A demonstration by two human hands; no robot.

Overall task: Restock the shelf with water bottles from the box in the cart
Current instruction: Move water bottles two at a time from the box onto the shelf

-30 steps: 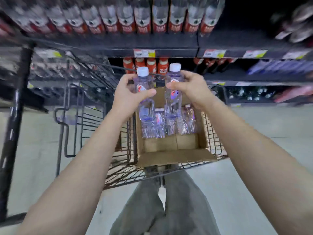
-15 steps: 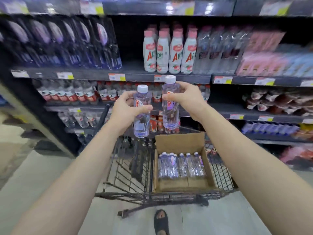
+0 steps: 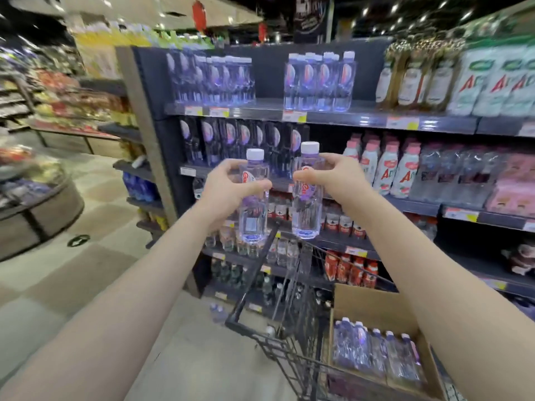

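Observation:
My left hand [image 3: 225, 186] grips a clear water bottle [image 3: 253, 218] with a white cap around its shoulder. My right hand [image 3: 333, 175] grips a second, matching bottle [image 3: 307, 215] the same way. Both bottles are upright at chest height in front of the dark shelving. On the top shelf [image 3: 260, 110] stand matching white-capped bottles [image 3: 318, 82], with a gap to their left. At the lower right, the cardboard box [image 3: 362, 302] in the wire cart [image 3: 278, 340] holds several more bottles [image 3: 373, 348].
Pink-capped drink bottles [image 3: 385, 166] fill the middle shelf to the right, black bottle packs [image 3: 240, 140] the left part. Lower shelves carry small red-labelled bottles [image 3: 344, 221]. The aisle floor [image 3: 72, 270] opens to the left, where a round display bin [image 3: 37, 204] stands.
The view has swung up and to the left, bringing the top shelf into sight. Both hands still hold their bottles, side by side, now raised before the shelves; cart and box have slid to the lower right.

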